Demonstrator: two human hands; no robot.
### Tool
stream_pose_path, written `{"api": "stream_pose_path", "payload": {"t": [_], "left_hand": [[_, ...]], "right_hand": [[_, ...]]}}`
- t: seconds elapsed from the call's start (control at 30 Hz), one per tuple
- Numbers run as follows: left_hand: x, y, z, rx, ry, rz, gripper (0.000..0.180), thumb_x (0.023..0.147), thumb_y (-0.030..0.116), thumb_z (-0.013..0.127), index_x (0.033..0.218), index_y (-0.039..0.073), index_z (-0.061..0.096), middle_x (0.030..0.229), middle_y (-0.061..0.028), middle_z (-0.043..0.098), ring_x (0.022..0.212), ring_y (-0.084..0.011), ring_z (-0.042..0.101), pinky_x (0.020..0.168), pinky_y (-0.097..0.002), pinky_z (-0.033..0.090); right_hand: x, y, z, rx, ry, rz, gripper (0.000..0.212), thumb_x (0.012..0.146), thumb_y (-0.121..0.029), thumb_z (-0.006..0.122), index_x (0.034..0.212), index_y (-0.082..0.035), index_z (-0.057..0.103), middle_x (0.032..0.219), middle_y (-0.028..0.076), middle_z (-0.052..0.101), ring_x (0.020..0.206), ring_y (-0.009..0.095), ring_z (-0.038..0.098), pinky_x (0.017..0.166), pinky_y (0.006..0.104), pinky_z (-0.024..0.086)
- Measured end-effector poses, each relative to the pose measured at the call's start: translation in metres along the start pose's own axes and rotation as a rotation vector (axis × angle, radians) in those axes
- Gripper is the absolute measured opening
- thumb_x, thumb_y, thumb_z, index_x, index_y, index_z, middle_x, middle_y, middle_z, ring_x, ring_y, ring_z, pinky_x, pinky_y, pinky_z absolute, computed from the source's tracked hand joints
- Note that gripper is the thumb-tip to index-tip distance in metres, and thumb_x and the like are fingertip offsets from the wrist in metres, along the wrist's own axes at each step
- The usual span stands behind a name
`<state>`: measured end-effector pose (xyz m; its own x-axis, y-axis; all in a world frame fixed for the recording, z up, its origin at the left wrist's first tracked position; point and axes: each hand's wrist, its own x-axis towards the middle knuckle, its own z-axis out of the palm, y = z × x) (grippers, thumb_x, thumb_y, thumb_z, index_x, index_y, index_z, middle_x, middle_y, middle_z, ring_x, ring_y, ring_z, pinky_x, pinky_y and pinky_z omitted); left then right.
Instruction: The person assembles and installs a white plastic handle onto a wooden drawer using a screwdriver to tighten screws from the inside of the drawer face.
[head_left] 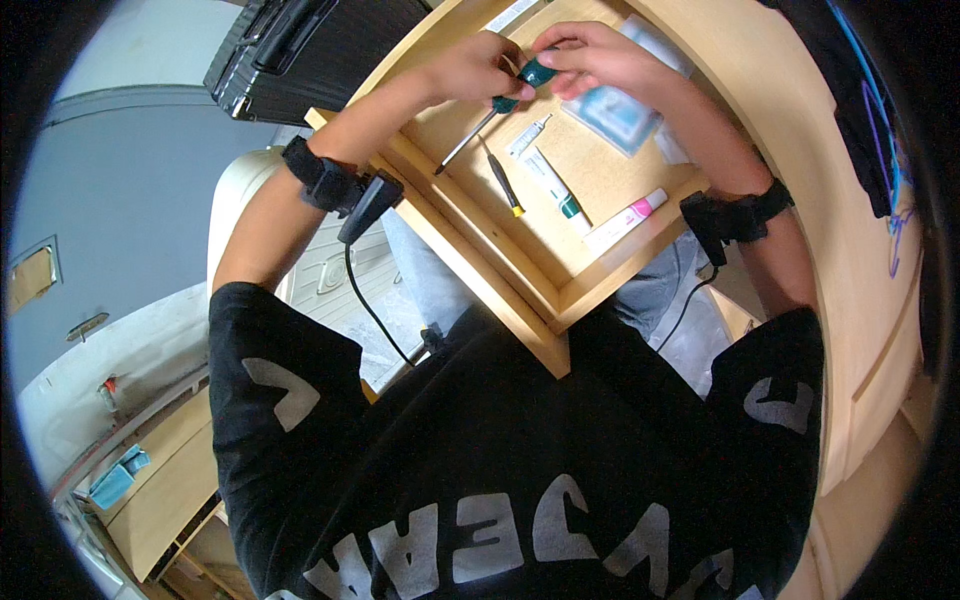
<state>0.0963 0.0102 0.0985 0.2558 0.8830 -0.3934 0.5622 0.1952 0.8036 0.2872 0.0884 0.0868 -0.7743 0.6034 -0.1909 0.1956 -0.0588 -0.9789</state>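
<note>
The person sits at an open wooden drawer [520,255] pulled out over the knees, and both hands meet above it. The left hand [478,68] and the right hand [590,55] hold together a screwdriver with a green handle [520,88]; its metal shaft points down and to the left, toward the drawer bottom. The fingers of both hands are closed on the handle, the right ones at its upper end. I think the tool is just being taken in hand or turned to a better grip; the next move needs one firm hold on the handle.

In the drawer lie a smaller screwdriver with a yellow end [503,182], a white tube with a green cap [552,182], a white tube with a pink cap [625,220] and a clear plastic bag [612,115]. A black case [300,50] stands beyond the drawer. The furniture on the right is pale wood, and the floor on the left is grey.
</note>
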Motion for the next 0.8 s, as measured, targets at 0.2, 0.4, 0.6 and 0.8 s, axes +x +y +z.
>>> {"api": "stream_pose_path", "payload": {"t": [0.2,0.4,0.6,0.8], "left_hand": [[-0.004,0.025,0.012,0.237,-0.080,0.088,0.043,0.081,0.019,0.072,0.113,-0.006,0.055,0.090,-0.0101,0.065,0.076,-0.0156,0.062,0.072,-0.0278,0.049],[-0.003,0.020,0.004,-0.151,-0.101,-0.076,0.056,0.079,0.021,0.074,0.121,-0.006,0.049,0.092,-0.0116,0.065,0.079,-0.0182,0.061,0.074,-0.0290,0.048],[0.001,0.020,0.007,0.240,-0.076,0.113,0.046,0.083,0.021,0.070,0.115,-0.007,0.054,0.093,-0.0116,0.065,0.078,-0.0180,0.062,0.074,-0.0304,0.049],[0.009,0.021,0.002,0.007,-0.171,0.004,0.040,0.081,0.021,0.071,0.109,-0.005,0.058,0.092,-0.0109,0.065,0.082,-0.0176,0.061,0.075,-0.0296,0.048]], "right_hand": [[0.006,-0.022,-0.017,-0.355,-0.232,0.303,0.029,0.093,-0.031,0.055,0.107,-0.006,0.059,0.085,0.005,0.061,0.062,0.009,0.058,0.054,0.0212,0.049],[-0.002,-0.004,-0.002,-0.019,-0.026,0.074,0.023,0.094,-0.029,0.054,0.099,-0.006,0.059,0.066,0.002,0.056,0.045,0.006,0.049,0.039,0.0213,0.038],[0.009,-0.018,-0.014,-0.299,-0.187,0.249,0.027,0.089,-0.022,0.060,0.107,-0.002,0.058,0.085,0.006,0.059,0.063,0.012,0.058,0.056,0.0237,0.051],[0.004,-0.007,-0.015,-0.045,-0.110,0.065,0.021,0.089,-0.014,0.058,0.106,-0.001,0.057,0.074,0.002,0.058,0.060,0.006,0.054,0.046,0.0207,0.041]]}}
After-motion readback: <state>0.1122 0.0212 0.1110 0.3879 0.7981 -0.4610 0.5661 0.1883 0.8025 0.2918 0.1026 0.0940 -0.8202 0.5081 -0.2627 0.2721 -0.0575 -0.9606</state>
